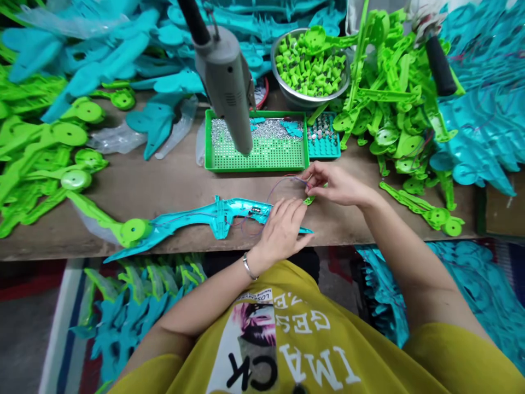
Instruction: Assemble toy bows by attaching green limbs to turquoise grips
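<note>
A long turquoise plastic half shell lies open side up along the table's near edge, with thin wires and a small metal part inside. My left hand lies over its right end, fingers across it and thumb on the near side. That end is partly hidden. My right hand is just beyond, thumb and fingertips pinched on thin red and blue wires. Between the hands shows a small piece of green plastic. A green plastic arm with a round disc touches the shell's left end.
A grey electric screwdriver hangs over a green tray of screws. Right of that are a small turquoise tray and a metal bowl of green pieces. Green arms pile up left, more green parts right.
</note>
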{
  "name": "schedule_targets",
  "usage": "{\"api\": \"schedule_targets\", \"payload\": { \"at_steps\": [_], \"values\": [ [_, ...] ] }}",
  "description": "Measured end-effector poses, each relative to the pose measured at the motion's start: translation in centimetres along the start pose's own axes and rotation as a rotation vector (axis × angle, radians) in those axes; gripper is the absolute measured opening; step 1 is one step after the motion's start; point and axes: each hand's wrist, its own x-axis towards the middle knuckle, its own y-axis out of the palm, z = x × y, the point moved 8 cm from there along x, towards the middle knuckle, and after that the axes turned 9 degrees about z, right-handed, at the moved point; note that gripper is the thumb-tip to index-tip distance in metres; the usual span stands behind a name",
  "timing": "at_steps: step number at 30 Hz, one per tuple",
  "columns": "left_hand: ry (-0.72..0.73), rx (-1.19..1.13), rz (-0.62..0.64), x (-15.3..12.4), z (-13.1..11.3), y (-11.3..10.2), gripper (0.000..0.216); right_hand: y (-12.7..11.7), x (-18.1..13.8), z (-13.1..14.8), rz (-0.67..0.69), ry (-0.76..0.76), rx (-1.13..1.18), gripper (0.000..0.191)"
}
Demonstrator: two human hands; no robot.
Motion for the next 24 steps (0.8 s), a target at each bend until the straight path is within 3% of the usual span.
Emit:
{"api": "schedule_targets", "payload": {
  "at_steps": [9,24],
  "values": [
    [0.044,0.004,0.048,-1.0,-1.1,0.1,0.056,1.7,-0.8,-0.7,0.153,0.070,-0.021,0.032],
    [0.066,0.105,0.135,-0.7,-1.4,0.5,0.061,2.7,0.3,2.4,0.182,0.070,-0.527,0.034]
  ]
}}
